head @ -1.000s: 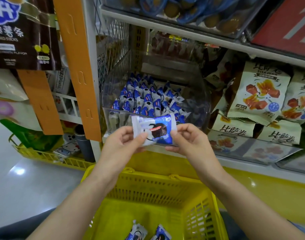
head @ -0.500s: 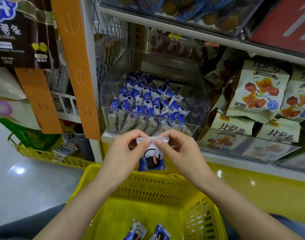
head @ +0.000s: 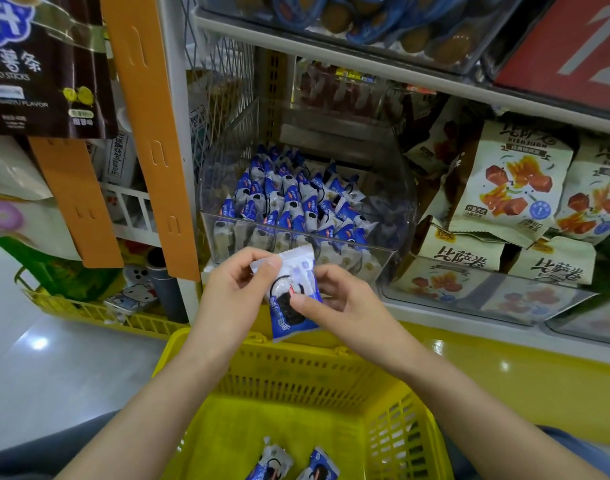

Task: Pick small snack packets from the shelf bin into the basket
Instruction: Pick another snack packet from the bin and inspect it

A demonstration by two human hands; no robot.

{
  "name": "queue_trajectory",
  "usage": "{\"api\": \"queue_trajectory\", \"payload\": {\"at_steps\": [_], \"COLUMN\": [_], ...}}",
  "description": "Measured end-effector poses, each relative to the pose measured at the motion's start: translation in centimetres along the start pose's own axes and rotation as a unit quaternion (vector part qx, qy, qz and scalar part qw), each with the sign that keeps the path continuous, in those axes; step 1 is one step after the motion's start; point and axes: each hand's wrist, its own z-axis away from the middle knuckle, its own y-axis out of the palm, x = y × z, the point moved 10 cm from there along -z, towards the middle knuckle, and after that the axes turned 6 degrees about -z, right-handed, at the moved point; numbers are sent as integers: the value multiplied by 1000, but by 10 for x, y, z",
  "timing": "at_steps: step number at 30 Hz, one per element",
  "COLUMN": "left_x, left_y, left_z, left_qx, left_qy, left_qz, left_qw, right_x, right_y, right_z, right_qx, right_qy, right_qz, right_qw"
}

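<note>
You are holding one snack packet (head: 286, 323) upright between both hands, above the far rim of the yellow basket (head: 296, 372) and just in front of the clear shelf bin (head: 393, 216). Your left hand (head: 232, 296) is pinching the top seam. Your right hand (head: 345, 303) is pinching the middle between thumb and fingers. This two-point hold is probably steadying the slippery wrapper before release. Two packets (head: 272, 462) are lying on the basket floor, and many more are standing in the bin.

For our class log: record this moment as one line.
left hand and right hand pinch packet | not yet in basket | two packets inside
</note>
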Motion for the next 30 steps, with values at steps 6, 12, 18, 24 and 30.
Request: {"api": "queue_trajectory", "payload": {"at_steps": [6,12,18,24,30], "left_x": [8,7,6,3,-4], "left_y": [-7,21,21,20,3], "left_z": [3,13,12,9,4], "left_qx": [-46,56,76,91,43], "left_qy": [-57,-78,-71,-49,-30], "left_qz": [-5,39,50,13,53], "left_qw": [997,995,993,995,997], "right_x": [14,20,7,11,9], "right_y": [-21,-18,-16,-26,-24], "right_z": [6,9,6,2,0], "right_qx": [-122,-133,-116,-132,-89], "right_qy": [-68,-94,-26,-15,17], "right_qz": [28,53,-101,-102,-83], "right_qw": [990,985,988,986,992]}}
